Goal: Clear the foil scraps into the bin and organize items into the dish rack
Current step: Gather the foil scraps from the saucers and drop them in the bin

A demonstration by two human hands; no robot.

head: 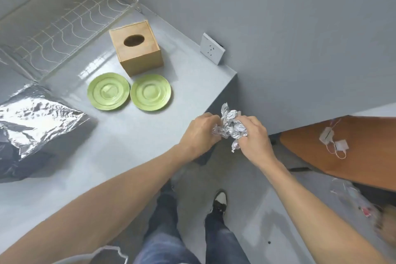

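Observation:
A crumpled wad of silver foil (230,125) is held between my left hand (201,133) and my right hand (256,137), just past the counter's front right corner. Both hands grip it, fingers curled into the foil. Two green plates (108,91) (150,92) lie side by side on the grey counter (128,135), left of my hands. The clear dish rack (64,25) with a wire grid stands at the far left of the counter. A large creased foil sheet (36,126) lies at the counter's left edge. No bin is clearly in view.
A wooden tissue box (137,48) stands behind the plates. A white wall socket (212,48) sits on the grey wall. An orange-brown table (342,148) with white chargers is at the right. My legs and shoes show on the floor below.

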